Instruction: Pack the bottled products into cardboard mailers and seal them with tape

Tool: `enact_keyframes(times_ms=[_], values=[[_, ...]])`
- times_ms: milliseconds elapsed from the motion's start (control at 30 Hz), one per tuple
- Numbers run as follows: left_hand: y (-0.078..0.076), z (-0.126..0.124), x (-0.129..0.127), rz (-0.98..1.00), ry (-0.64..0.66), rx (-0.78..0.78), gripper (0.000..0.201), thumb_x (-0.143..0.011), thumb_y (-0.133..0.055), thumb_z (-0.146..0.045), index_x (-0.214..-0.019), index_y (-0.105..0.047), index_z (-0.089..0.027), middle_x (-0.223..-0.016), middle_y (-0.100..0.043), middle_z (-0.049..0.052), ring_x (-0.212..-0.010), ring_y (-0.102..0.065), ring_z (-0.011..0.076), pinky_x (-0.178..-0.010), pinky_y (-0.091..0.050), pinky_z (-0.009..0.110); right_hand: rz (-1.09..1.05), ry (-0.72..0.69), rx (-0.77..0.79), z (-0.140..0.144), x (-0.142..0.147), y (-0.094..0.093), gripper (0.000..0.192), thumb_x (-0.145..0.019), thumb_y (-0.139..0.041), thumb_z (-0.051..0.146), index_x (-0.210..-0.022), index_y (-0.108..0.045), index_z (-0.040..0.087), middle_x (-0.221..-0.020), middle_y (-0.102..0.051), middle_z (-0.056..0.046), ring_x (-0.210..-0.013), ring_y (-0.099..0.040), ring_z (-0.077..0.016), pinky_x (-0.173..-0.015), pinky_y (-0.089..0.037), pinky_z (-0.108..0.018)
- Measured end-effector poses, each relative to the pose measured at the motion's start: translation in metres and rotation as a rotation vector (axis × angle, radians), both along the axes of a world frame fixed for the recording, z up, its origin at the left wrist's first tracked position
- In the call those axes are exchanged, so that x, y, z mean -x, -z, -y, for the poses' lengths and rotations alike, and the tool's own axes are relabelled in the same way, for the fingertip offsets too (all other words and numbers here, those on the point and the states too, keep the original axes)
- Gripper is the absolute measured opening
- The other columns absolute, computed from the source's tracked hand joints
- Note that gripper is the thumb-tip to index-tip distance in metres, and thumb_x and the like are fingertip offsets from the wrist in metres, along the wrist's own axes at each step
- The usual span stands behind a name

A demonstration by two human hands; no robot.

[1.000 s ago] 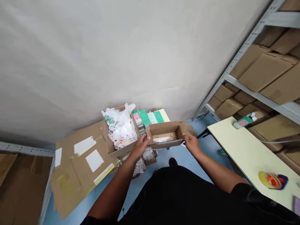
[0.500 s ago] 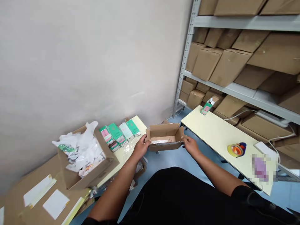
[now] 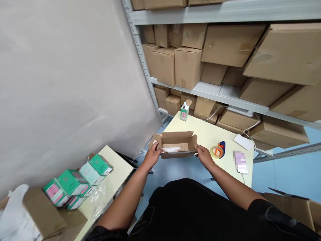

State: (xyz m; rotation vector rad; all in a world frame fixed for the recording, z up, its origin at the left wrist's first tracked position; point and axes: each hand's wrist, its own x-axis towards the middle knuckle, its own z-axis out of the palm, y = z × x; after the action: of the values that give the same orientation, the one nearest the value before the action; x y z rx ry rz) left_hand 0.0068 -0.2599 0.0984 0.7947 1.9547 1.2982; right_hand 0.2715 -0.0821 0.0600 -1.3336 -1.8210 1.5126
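Overhead, carton-packed shelving (image 3: 225,15) — below it a pale yellow table (image 3: 208,135).

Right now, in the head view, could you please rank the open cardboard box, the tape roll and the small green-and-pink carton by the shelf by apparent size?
1. open cardboard box
2. tape roll
3. small green-and-pink carton; it stands farther from the camera, so the last two places are unsure.

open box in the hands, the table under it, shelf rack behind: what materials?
Open box: looks like corrugated cardboard, matte brown, with raw-edged flaps; the left hand and right hand grip its ends. Table: smooth pale-yellow top, probably laminate over board. Shelf rack: seems to be grey painted metal, with a perforated upright.
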Motion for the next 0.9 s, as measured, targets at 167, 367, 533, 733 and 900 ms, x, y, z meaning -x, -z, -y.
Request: enact_keyframes(times_ms=[167,367,533,733,900], values=[[0.011,-0.071,-0.002,-0.013,0.139,0.025,0.053,-0.088,-0.063,-0.034,-0.14,-0.063,-0.023,-0.143,-0.066,0.009,-0.128,-0.064,0.0306,-0.109,-0.05,0.043,0.015,0.128,0.056,-0.024,-0.032,0.008,0.047,-0.089,-0.05,0.063,-0.095,-0.073,0.022,-0.085,-0.074,-0.005,-0.084,-0.069,-0.0262,-0.075,-0.058,-0.038],[0.013,-0.151,0.006,-0.005,0.373,0.039,0.053,-0.089,-0.059,-0.032,-0.14,-0.062,-0.024,-0.14,-0.068,0.006,-0.129,-0.064,0.0288,-0.11,-0.049,0.041,0.079,0.316,0.045,-0.048,-0.045,0.016,0.043,-0.087,-0.053,0.059,-0.096,-0.073,0.022,-0.088,-0.075,-0.007,-0.088,-0.07,-0.0281,-0.079,-0.059,-0.041],[0.028,-0.203,0.027,0.07,0.526,0.016,0.053,-0.085,-0.061,-0.031,-0.138,-0.061,-0.022,-0.138,-0.069,0.007,-0.125,-0.065,0.0288,-0.109,-0.05,0.043,0.11,0.489,0.098,-0.063,-0.03,0.021,0.036,-0.084,-0.057,0.054,-0.089,-0.072,0.022,-0.082,-0.073,-0.006,-0.087,-0.071,-0.0271,-0.078,-0.06,-0.039],[0.066,-0.241,0.052,0.147,0.622,0.085,0.05,-0.082,-0.067,-0.032,-0.131,-0.062,-0.022,-0.134,-0.071,0.009,-0.122,-0.067,0.0281,-0.104,-0.052,0.041,0.064,0.648,0.221,-0.066,-0.008,0.041,0.029,-0.08,-0.058,0.047,-0.084,-0.068,0.021,-0.081,-0.071,-0.007,-0.09,-0.071,-0.0266,-0.077,-0.06,-0.035],[0.082,-0.28,0.073,0.043,0.541,0.257,0.047,-0.09,-0.065,-0.048,-0.127,-0.062,-0.02,-0.126,-0.073,0.012,-0.118,-0.068,0.027,-0.101,-0.052,0.039,0.047,0.706,0.239,-0.07,-0.007,0.068,0.033,-0.077,-0.058,0.048,-0.088,-0.069,0.019,-0.095,-0.074,-0.01,-0.096,-0.071,-0.0276,-0.079,-0.061,-0.035]])
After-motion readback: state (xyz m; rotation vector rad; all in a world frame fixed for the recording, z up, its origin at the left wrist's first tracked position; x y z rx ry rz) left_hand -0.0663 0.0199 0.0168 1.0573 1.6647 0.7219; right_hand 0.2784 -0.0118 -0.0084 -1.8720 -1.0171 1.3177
